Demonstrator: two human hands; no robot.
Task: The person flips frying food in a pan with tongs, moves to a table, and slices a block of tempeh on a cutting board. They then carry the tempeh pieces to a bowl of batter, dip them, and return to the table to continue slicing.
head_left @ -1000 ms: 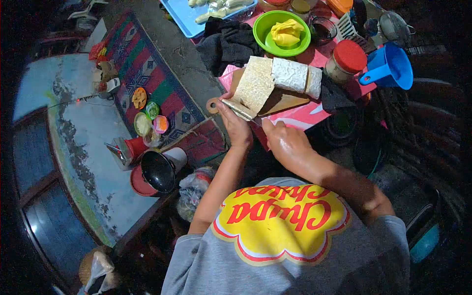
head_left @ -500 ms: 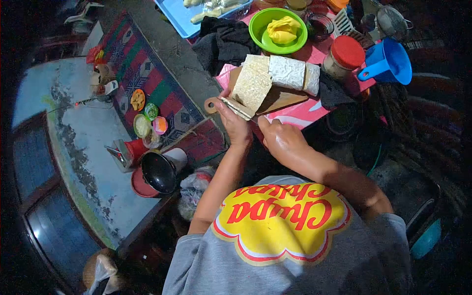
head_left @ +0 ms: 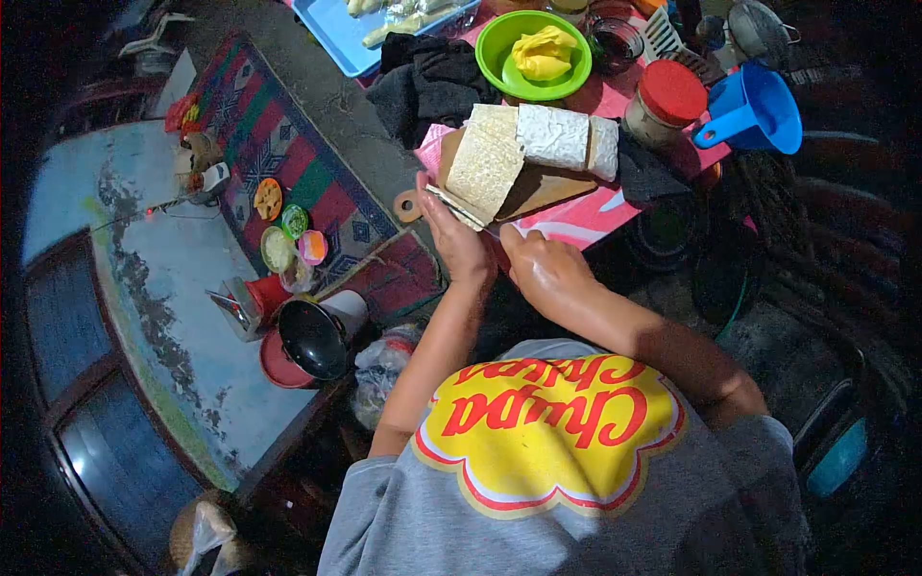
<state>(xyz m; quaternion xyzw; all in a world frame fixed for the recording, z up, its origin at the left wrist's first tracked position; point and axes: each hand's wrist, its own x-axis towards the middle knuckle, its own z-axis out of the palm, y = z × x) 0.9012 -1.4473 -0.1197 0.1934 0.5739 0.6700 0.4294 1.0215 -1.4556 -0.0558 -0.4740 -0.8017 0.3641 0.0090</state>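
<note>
My left hand [head_left: 459,248] supports a thin piece of tempeh [head_left: 459,208] on its palm side, fingers pointing up along it. My right hand [head_left: 549,269] is closed in a fist just to the right, around a knife [head_left: 491,233]; only a sliver of blade shows, reaching toward the held piece, and the handle is hidden. Beyond both hands, a wide flat slab of tempeh [head_left: 485,158] leans over a wooden cutting board [head_left: 543,190]. White tempeh blocks [head_left: 554,136] lie beside that slab on the board.
Behind the board stand a green bowl [head_left: 488,72] with a yellow bundle, a red-lidded jar [head_left: 670,94] and a blue dipper [head_left: 768,110]. Dark cloth [head_left: 423,88] and a blue tray [head_left: 336,40] are at the back left. A black pan [head_left: 312,338] sits lower left.
The view has shifted slightly, so the table things appear a little higher and farther left. My left fingers look straighter along the tempeh piece; my right hand stays nearly in place.
</note>
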